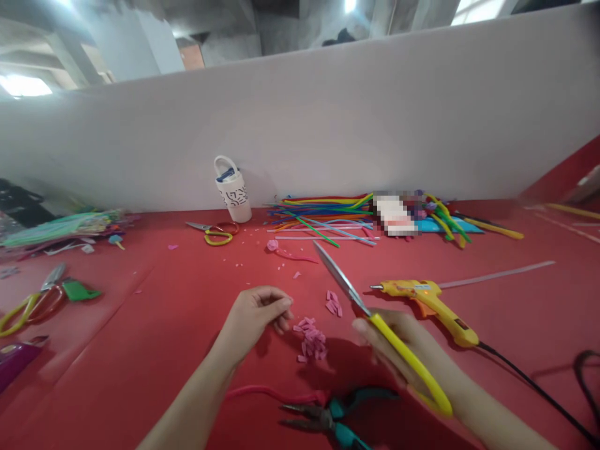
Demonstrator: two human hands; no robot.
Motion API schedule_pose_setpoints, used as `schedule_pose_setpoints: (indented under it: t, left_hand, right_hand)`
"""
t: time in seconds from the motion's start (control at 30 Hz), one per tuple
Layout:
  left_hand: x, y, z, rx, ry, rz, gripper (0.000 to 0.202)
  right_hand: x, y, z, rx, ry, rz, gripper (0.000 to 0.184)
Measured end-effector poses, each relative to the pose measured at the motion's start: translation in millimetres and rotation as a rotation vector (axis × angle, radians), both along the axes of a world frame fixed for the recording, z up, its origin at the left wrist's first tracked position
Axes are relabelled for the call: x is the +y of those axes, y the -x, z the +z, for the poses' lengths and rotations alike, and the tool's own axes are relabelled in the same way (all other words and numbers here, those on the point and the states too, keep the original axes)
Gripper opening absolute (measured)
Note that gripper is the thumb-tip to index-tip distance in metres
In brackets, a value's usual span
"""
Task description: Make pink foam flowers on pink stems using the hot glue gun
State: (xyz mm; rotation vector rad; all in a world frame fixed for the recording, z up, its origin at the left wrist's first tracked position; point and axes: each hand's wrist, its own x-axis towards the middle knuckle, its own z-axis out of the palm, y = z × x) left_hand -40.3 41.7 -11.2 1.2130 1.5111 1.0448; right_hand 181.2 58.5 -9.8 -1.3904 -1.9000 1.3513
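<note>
My right hand (419, 337) grips a pair of yellow-handled scissors (382, 327), blades pointing up and away to the left. My left hand (253, 319) hovers to the left of a heap of small cut pink pieces (314, 342), its thumb and fingers pressed together. Whatever those fingers may hold is hidden. A smaller cluster of pink pieces (334, 304) lies beneath the scissor blades. Nearer to me, pliers with teal handles (344, 415) rest beside a pink strip (262, 390). Beyond the hands is a small pink ball-like flower (272, 245) on a pink stem.
A yellow hot glue gun (435, 303) lies at right, its black cord trailing. Colourful craft stems (323, 212), a white tumbler (234, 197) and other scissors (218, 236) line the white partition (328, 125). More scissors (40, 297) and a purple tool (19, 362) lie at left.
</note>
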Motion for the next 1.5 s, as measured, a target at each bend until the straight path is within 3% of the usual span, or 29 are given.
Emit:
schedule_pose_setpoints:
  t: [0.13,0.27,0.4,0.5,0.63,0.7,0.77,0.87,1.03,1.23,1.5]
  left_hand:
    - [3,-9,-9.1,0.32,-0.09,-0.067,0.011]
    - [7,-16,0.0,0.541,-0.144,-0.174,0.016]
    - [28,-27,6.0,0.663,-0.183,-0.274,0.017]
    - [50,-43,-5.8,0.721,-0.199,-0.386,0.02]
    - [69,-55,-28.2,0.772,-0.182,-0.415,0.011]
    - [72,-54,-34.4,0.76,-0.157,-0.404,0.019]
    - [72,-51,-35.4,0.715,-0.133,-0.364,0.023]
    - [66,-45,-29.0,0.583,-0.102,-0.251,0.006]
    - [39,-30,-9.3,0.18,-0.007,-0.099,0.004]
    - [3,-15,8.9,-0.279,0.035,0.047,0.017]
    - [-7,-11,12.5,-0.505,-0.028,0.112,0.009]
  right_hand:
    - [6,-6,2.2,0.071,-0.035,-0.129,0.044]
    - [12,-8,3.6,0.082,-0.062,-0.107,0.047]
    - [13,-9,7.0,0.091,-0.118,-0.116,0.047]
    - [12,-10,8.1,0.094,-0.127,-0.119,0.045]
    - [12,-10,6.1,0.089,-0.152,-0.119,0.045]
    - [13,-10,4.8,0.081,-0.166,-0.121,0.044]
    - [13,-10,3.7,0.069,-0.178,-0.119,0.044]
    - [14,-9,1.6,0.048,-0.198,-0.11,0.046]
    - [12,-9,-0.4,0.009,-0.219,-0.076,0.045]
    - [1,-5,10.1,-0.34,-0.34,0.072,0.035]
    - [-6,6,-0.6,-0.554,-0.354,0.15,0.031]
